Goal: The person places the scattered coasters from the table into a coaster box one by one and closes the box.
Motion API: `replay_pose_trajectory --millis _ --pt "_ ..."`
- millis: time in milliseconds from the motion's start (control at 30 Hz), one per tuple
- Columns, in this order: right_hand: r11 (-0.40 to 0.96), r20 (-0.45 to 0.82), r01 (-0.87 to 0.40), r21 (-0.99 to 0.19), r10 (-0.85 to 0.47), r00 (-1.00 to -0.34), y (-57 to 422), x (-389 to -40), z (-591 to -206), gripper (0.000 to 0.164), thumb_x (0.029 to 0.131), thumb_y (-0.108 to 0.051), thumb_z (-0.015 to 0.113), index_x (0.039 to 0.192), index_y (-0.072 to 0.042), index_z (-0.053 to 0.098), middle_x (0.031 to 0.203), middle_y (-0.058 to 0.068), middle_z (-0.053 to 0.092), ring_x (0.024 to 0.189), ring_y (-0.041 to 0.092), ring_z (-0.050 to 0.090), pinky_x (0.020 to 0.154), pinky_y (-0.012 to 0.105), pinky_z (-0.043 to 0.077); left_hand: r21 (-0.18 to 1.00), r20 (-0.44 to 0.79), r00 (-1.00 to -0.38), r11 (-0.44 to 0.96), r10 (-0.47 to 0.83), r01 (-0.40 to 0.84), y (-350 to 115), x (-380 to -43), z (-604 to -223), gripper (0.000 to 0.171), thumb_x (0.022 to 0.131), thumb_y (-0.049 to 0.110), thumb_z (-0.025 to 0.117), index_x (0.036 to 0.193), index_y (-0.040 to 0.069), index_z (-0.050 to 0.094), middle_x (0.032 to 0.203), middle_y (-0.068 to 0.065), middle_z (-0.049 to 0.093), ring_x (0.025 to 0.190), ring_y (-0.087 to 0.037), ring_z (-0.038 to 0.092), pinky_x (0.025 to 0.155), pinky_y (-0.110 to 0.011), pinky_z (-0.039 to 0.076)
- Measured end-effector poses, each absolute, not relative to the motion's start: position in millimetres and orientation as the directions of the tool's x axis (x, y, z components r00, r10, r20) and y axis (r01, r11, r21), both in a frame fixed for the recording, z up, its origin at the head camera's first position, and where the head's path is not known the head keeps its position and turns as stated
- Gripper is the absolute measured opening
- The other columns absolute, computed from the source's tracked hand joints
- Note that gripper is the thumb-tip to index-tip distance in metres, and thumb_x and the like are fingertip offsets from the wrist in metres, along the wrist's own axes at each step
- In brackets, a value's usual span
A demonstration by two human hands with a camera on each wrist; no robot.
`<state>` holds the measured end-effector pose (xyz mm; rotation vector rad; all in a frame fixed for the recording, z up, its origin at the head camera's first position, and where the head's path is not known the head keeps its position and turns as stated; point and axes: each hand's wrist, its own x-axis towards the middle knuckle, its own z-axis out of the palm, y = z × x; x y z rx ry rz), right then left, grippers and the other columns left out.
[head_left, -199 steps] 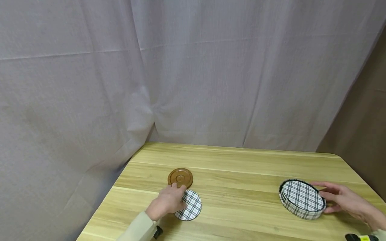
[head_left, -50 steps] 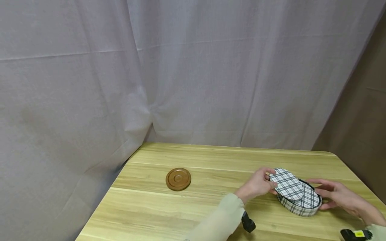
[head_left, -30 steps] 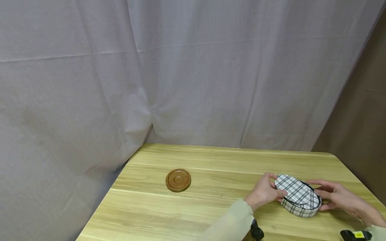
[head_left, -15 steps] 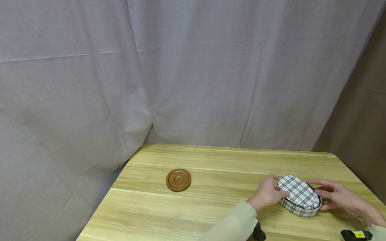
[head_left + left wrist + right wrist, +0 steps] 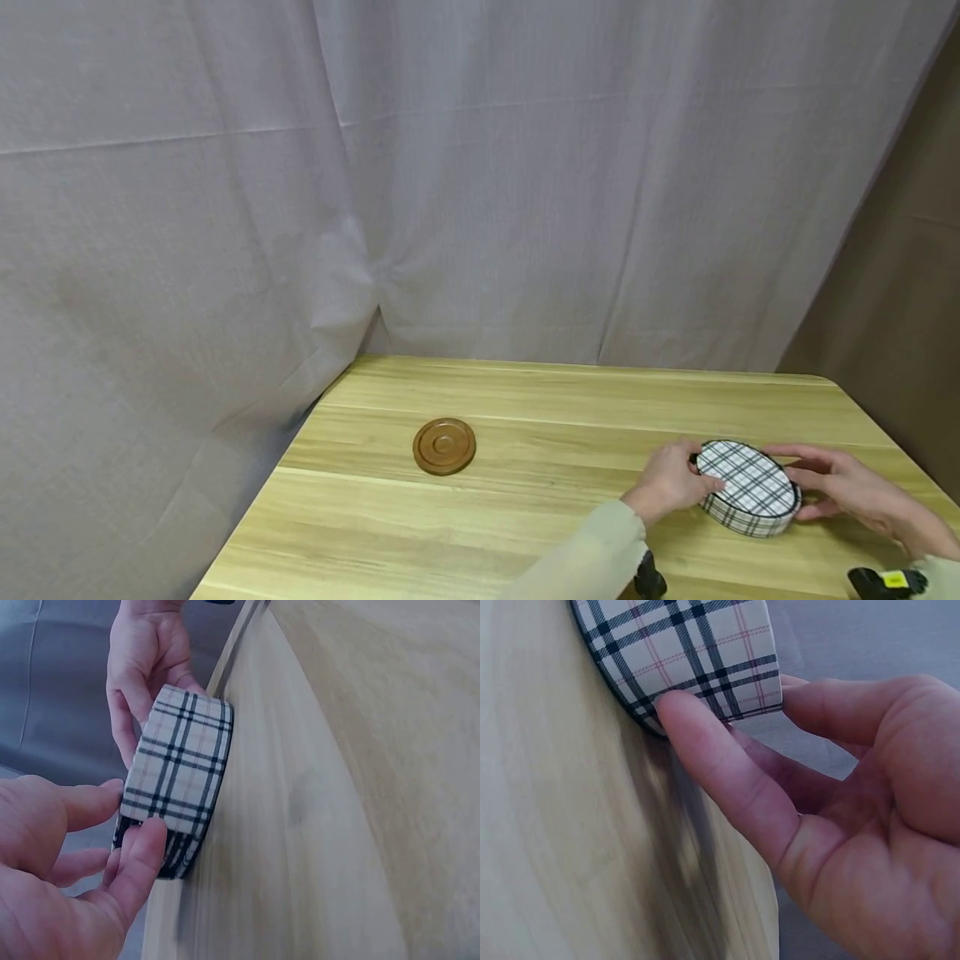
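Observation:
A round coaster holder [image 5: 176, 761], covered in black-and-white plaid, stands at the right of the wooden table. A matching plaid coaster [image 5: 750, 479] lies inside it, level with the rim. My left hand [image 5: 669, 482] grips the holder's left side; its thumb reaches over the rim onto the coaster. In the left wrist view, one left finger [image 5: 146, 844] presses the wall beside a dark notch. My right hand [image 5: 847, 496] holds the opposite side, with a finger [image 5: 712, 761] along the wall in the right wrist view. Anything beneath the top coaster is hidden.
A round brown wooden coaster [image 5: 444, 447] with ring grooves lies on the table [image 5: 525, 533], left of centre. Grey curtain [image 5: 480, 208] hangs behind the table and down its left side, with a brown drape [image 5: 885, 292] at the right.
My left hand has carried the plaid coaster from beside the wooden one to the holder. Over the last second the coaster has slid rightward and down, flush inside. The right hand stays put.

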<state>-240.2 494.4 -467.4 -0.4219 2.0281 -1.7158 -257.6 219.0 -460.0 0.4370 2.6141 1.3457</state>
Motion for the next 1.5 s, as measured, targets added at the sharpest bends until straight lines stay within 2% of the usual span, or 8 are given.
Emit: replay_pose_trajectory --millis 233,567,833,1000,1500 --pt "0.168 -0.137 0.059 -0.984 -0.500 -0.855 494 -240 -469 0.047 0.106 -0.008 0.037 0.135 -0.039 0.056 0.117 -0.018 0.064 0.100 0.018 0.067 0.080 0.044 0.058 0.832 -0.034 -0.915 0.519 0.401 0.197 208 -261 -458 0.045 0.085 0.025 0.078 0.127 0.023 0.063 0.071 0.009 0.056 0.053 -0.004 0.057 0.052 -0.019 0.044" --pt "0.167 -0.108 0.027 -0.986 -0.500 -0.859 495 -240 -469 0.048 0.106 -0.005 0.036 0.135 -0.038 0.056 0.117 -0.016 0.066 0.099 0.016 0.068 0.078 0.043 0.059 0.786 -0.028 -0.888 0.559 0.460 0.265 167 -274 -447 0.041 0.090 0.031 0.072 0.128 0.028 0.058 0.085 0.011 0.056 0.064 -0.004 0.052 0.058 -0.022 0.045" --pt "0.172 -0.120 0.039 -0.984 -0.490 -0.863 495 -241 -470 0.047 0.106 -0.007 0.037 0.134 -0.040 0.056 0.116 -0.017 0.066 0.098 0.018 0.068 0.077 0.043 0.059 0.721 0.031 -0.854 0.580 0.519 0.378 132 -287 -442 0.042 0.092 0.032 0.069 0.130 0.024 0.055 0.100 0.007 0.061 0.080 -0.002 0.053 0.069 -0.020 0.047" --pt "0.170 -0.115 0.033 -0.985 -0.501 -0.858 495 -241 -470 0.048 0.106 -0.006 0.036 0.135 -0.040 0.055 0.117 -0.016 0.066 0.098 0.017 0.068 0.077 0.042 0.059 0.708 0.037 -0.849 0.585 0.528 0.395 109 -290 -435 0.042 0.092 0.031 0.069 0.130 0.023 0.054 0.107 0.004 0.061 0.087 -0.003 0.055 0.073 -0.020 0.048" --pt "0.175 -0.123 0.040 -0.984 -0.499 -0.858 495 -240 -469 0.049 0.106 -0.006 0.036 0.134 -0.042 0.055 0.115 -0.015 0.067 0.097 0.017 0.069 0.077 0.041 0.060 0.581 0.097 -0.806 0.624 0.584 0.523 62 -293 -429 0.042 0.095 0.036 0.064 0.132 0.020 0.053 0.116 -0.001 0.059 0.094 -0.007 0.059 0.078 -0.017 0.049"
